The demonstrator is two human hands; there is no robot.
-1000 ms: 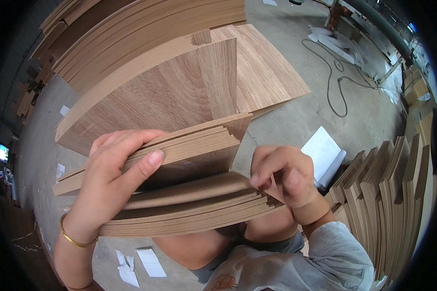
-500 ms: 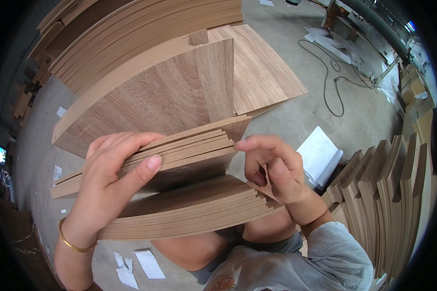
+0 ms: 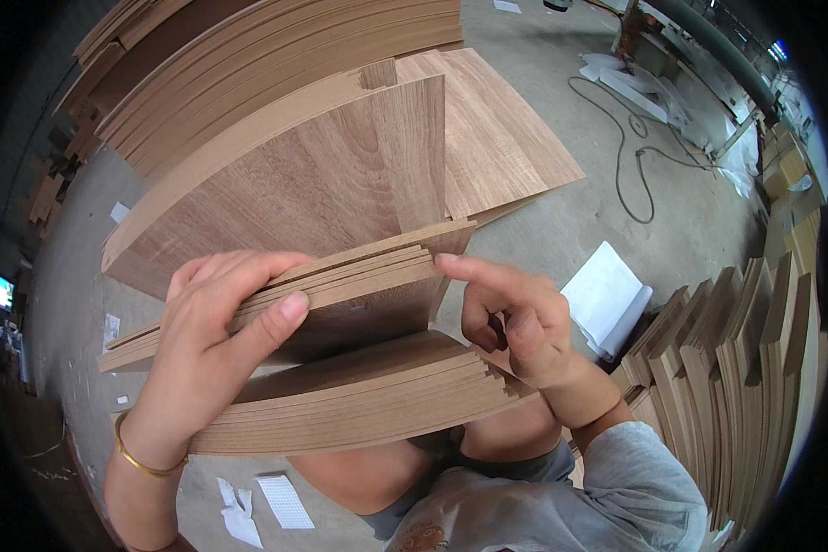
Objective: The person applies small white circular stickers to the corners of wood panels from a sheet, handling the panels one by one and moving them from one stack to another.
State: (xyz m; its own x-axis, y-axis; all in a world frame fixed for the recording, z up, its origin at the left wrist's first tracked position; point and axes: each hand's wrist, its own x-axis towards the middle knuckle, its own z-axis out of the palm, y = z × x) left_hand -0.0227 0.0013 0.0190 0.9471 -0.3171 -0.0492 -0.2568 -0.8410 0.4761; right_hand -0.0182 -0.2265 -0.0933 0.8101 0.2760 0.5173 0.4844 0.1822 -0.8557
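My left hand [image 3: 225, 322] is closed over the top edges of a bundle of thin wood-grain boards [image 3: 368, 308], thumb on the near side and fingers on the far side. The boards stand on edge. At their stepped right end, the tip of my right index finger touches or nearly touches the corner. My right hand [image 3: 520, 317] has that finger stretched out and the others loosely curled, holding nothing. Nearer to me, a second stack of similar boards [image 3: 359, 409] leans toward my legs, its right end notched.
A larger wood-grain panel stack [image 3: 313, 175] stands just beyond the bundle, with a flat panel [image 3: 506, 129] at its right. Tall piles of boards [image 3: 285, 64] rise behind. More upright boards [image 3: 736, 359] line the right side. White paper [image 3: 607, 299] and a cable [image 3: 626, 156] lie on the floor.
The nearest board of the held bundle has tipped away toward the near stack, so fewer edges show under my thumb. My right fingertip has shifted slightly left and up.
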